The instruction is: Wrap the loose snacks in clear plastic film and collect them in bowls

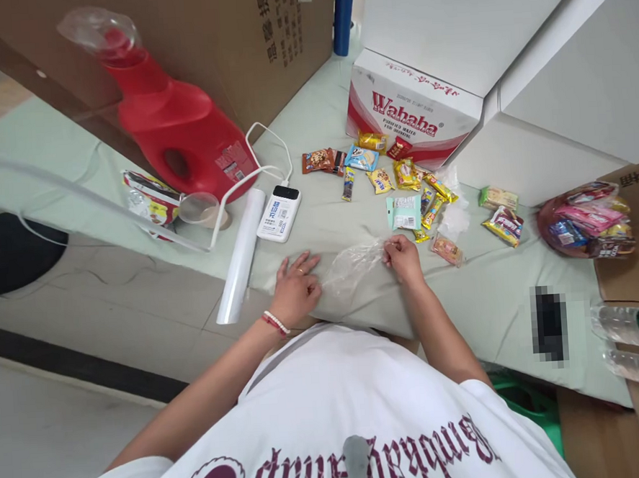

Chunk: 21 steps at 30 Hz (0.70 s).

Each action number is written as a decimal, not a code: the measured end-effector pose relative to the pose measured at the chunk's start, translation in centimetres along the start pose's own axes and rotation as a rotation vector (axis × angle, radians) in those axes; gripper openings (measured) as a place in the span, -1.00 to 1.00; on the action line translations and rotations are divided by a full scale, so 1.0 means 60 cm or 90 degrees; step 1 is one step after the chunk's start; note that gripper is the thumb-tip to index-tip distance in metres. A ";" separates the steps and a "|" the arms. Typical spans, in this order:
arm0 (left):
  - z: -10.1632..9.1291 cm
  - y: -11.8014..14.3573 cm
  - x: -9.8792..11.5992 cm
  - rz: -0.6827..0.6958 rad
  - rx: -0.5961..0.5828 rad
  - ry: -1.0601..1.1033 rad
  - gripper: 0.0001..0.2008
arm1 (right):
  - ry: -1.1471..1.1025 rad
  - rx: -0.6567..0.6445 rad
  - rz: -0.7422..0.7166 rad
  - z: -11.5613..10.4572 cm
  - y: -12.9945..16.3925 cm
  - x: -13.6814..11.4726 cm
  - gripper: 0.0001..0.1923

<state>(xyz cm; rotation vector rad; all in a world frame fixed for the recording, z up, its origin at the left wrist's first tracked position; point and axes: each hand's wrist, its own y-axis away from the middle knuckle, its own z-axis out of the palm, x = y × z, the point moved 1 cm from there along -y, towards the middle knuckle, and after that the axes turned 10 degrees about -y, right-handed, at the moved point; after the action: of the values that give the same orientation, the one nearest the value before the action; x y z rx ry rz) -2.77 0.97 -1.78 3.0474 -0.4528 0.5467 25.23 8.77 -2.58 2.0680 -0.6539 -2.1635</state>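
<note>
Both hands on a clear plastic bag (353,266) lying flat on the green cloth (491,308) at the table's near edge.

Left hand (296,289): fingers spread flat, palm down, pinning the bag's left end. Open, not gripping. Bag film starts right at the fingertips and runs away to the right.

Right hand (403,258): fingers curled shut, pinching the bag's right end between thumb and fingertips. Film comes out of the pinch toward the left.

So the bag's long axis runs left-right, spanning hand to hand, roughly parallel to the table edge. Both hands touch it; neither is nearer. Bag mouth: can't tell which end, the film is too clear and crumpled.

Around the fingers:
- Just beyond the right fingertips: pale green packet (406,212), and a loose snack pile (396,171) further out past it.
- Right of the right hand, close: small pinkish wrapper (446,249). Further right: two more packets (502,217), then a filled bag of snacks (586,221), well apart.
- Beyond the left fingertips: white power bank (279,212) with cable; white roll (242,256) just left of the fingers, lying diagonal.
- Far beyond left: red jug (183,132). Far beyond right: Wahaha box (409,114).
</note>
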 end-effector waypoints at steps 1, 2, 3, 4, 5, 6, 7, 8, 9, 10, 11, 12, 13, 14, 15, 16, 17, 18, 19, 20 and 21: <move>0.001 0.007 -0.005 -0.004 0.032 0.000 -0.75 | -0.018 -0.015 0.003 -0.004 0.001 -0.001 -0.72; 0.001 0.013 -0.007 -0.007 0.076 -0.001 -0.79 | -0.036 -0.033 0.003 -0.006 0.004 -0.002 -0.71; -0.001 0.017 -0.005 -0.006 0.130 -0.003 -0.85 | -0.054 -0.051 0.001 -0.007 0.007 -0.004 -0.70; -0.003 0.020 0.000 0.004 0.188 -0.004 -0.93 | -0.070 -0.067 -0.002 -0.006 0.011 -0.005 -0.70; -0.007 0.022 0.007 0.028 0.238 -0.003 -0.92 | -0.084 -0.080 -0.007 -0.005 0.015 -0.006 -0.70; -0.011 0.021 0.016 0.067 0.275 0.007 -0.85 | -0.094 -0.089 -0.012 -0.004 0.017 -0.007 -0.70; -0.016 0.019 0.026 0.116 0.291 0.028 -0.79 | -0.100 -0.092 -0.017 -0.004 0.019 -0.008 -0.70; -0.021 0.015 0.036 0.167 0.284 0.061 -0.76 | -0.104 -0.092 -0.022 -0.003 0.020 -0.008 -0.70; -0.026 0.011 0.044 0.214 0.260 0.102 -0.75 | -0.109 -0.090 -0.024 -0.003 0.021 -0.009 -0.71; -0.029 0.006 0.052 0.253 0.226 0.142 -0.76 | -0.114 -0.087 -0.025 -0.003 0.020 -0.009 -0.70; -0.030 0.001 0.058 0.284 0.189 0.176 -0.76 | -0.120 -0.085 -0.024 -0.003 0.020 -0.009 -0.70; -0.030 -0.003 0.063 0.311 0.154 0.199 -0.77 | -0.125 -0.082 -0.024 -0.003 0.019 -0.009 -0.70; -0.027 -0.006 0.067 0.332 0.126 0.207 -0.78 | -0.128 -0.079 -0.022 -0.004 0.018 -0.009 -0.69; -0.021 -0.008 0.069 0.347 0.108 0.203 -0.79 | -0.129 -0.075 -0.021 -0.004 0.017 -0.009 -0.69; -0.015 -0.010 0.071 0.354 0.098 0.192 -0.79 | -0.129 -0.072 -0.019 -0.005 0.016 -0.009 -0.68; -0.007 -0.011 0.073 0.353 0.092 0.179 -0.75 | -0.127 -0.068 -0.019 -0.006 0.015 -0.008 -0.68; 0.000 -0.011 0.076 0.345 0.090 0.167 -0.66 | -0.124 -0.062 -0.019 -0.007 0.014 -0.008 -0.68; 0.007 -0.011 0.078 0.333 0.087 0.156 -0.54 | -0.120 -0.057 -0.021 -0.008 0.014 -0.009 -0.68; 0.012 -0.011 0.082 0.321 0.084 0.149 -0.43 | -0.117 -0.053 -0.024 -0.009 0.014 -0.009 -0.69; 0.014 -0.012 0.086 0.309 0.079 0.145 -0.34 | -0.113 -0.050 -0.027 -0.010 0.013 -0.010 -0.70; 0.015 -0.012 0.091 0.299 0.073 0.143 -0.30 | -0.109 -0.049 -0.031 -0.010 0.013 -0.010 -0.71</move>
<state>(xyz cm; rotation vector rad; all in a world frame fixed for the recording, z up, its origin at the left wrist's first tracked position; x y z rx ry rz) 2.63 0.07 -0.71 2.9247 -1.1719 0.9440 25.68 8.14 -1.72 1.8958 -0.5306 -2.3713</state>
